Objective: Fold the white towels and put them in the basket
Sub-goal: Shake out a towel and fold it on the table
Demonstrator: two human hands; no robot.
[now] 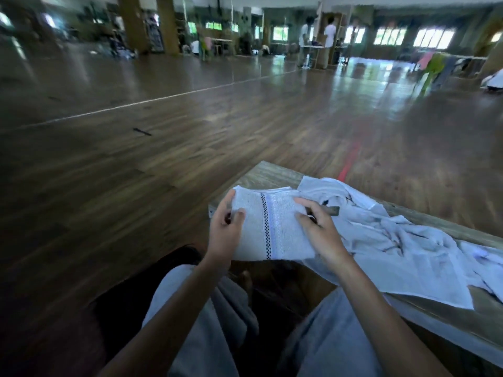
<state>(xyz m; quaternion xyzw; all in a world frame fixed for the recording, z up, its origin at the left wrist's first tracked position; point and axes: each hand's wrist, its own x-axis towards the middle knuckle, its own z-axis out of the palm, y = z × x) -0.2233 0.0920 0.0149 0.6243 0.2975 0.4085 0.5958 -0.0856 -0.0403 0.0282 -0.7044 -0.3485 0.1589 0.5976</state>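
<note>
loose towels (394,240) crowd table (269,172), left floor (109,172) open

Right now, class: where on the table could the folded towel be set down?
Bare wood shows at the table's far corner, beyond the folded towel, and a strip along the far edge. The right side is crowded with loose towels. No basket is visible.

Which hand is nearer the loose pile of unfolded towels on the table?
Right. The right hand grips the folded towel's right edge, directly against the unfolded towels. The left hand holds the folded towel's far left edge, away from the pile.
</note>
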